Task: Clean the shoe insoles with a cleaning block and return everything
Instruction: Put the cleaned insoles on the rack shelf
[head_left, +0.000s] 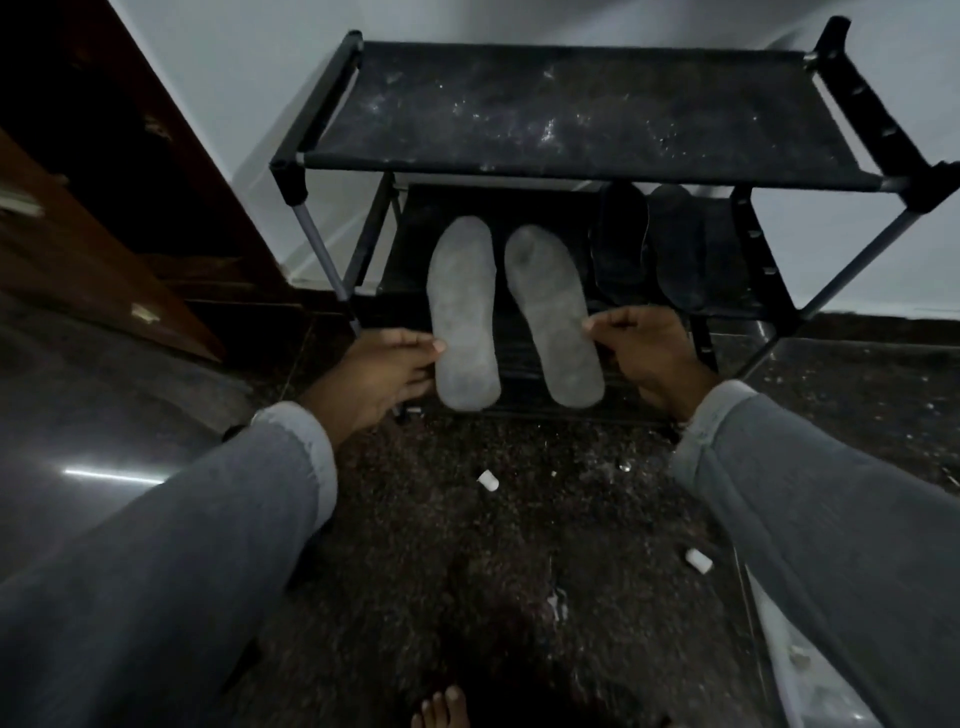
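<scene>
Two grey insoles lie side by side on the lower shelf of a black shoe rack (332, 156). My left hand (382, 371) pinches the left edge of the left insole (462, 317) near its heel end. My right hand (652, 348) pinches the right edge of the right insole (553, 317). Both heel ends stick out over the shelf's front edge. Two small white pieces, possibly cleaning blocks, lie on the floor: one (488, 480) between my arms, another (697, 561) under my right sleeve.
A pair of dark shoes (649, 244) sits to the right of the insoles on the same shelf. The rack's top shelf (571, 114) is dusty. A brown wooden door (104, 218) stands at left. A bare foot (441, 709) shows on the dark speckled floor.
</scene>
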